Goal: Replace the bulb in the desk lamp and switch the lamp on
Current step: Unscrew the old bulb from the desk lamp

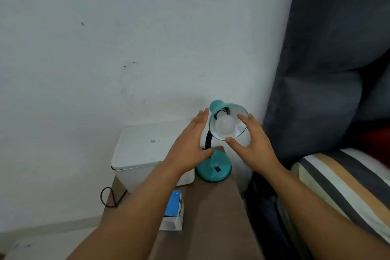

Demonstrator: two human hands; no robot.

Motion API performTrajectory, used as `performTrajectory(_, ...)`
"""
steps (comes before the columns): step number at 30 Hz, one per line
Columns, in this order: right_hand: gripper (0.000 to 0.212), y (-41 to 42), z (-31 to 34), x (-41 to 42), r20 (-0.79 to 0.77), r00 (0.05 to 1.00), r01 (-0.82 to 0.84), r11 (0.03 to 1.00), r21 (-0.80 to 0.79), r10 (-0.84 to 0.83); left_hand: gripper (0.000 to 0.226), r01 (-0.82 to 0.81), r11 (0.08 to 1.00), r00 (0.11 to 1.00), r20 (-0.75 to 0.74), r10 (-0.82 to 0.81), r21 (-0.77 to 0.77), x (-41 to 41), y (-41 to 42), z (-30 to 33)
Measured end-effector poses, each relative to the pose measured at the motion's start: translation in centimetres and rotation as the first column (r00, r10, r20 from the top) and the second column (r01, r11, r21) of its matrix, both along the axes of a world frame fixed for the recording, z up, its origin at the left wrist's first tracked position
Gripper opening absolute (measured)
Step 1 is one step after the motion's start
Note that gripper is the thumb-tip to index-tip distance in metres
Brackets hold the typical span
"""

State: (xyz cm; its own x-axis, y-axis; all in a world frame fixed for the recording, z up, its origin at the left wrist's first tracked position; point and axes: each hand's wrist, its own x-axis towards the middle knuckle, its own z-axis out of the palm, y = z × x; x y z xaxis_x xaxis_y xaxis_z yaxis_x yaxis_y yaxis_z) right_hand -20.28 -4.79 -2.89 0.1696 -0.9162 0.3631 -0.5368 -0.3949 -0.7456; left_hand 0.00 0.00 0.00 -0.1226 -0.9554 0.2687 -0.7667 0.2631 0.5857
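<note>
Left hand grip open, fingers straight, beside teal metal lamp shade at its 9 o'clock, touching or not unclear. Right hand grip open, thumb tip at shade rim 6 o'clock, fingers at 3 o'clock. Frosted white round bulb sits in shade between hands, facing camera; right hand nearer. Round teal lamp base on brown table. Blue-white bulb box at 7 o'clock of base.

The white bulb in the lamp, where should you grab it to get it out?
Grip the bulb by its round front, coming straight in through the open mouth of the shade. The shade tilts toward the person, and its wall blocks the bulb's other sides.
</note>
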Motion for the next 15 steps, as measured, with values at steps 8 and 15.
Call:
performTrajectory(8, 0.081, -2.8, -0.7, 1.3, 0.049, 0.999, 0.004, 0.994, -0.107, 0.001, 0.104, 0.090, 0.989, 0.996, 0.035, -0.086, -0.113, 0.6, -4.1, -0.4)
performTrajectory(15, 0.073, -3.3, -1.5, 1.8, 0.076, 0.997, 0.039, 0.995, -0.095, -0.032, 0.096, 0.118, 0.979, 0.993, 0.038, -0.113, -0.164, 0.9, -4.6, -0.3)
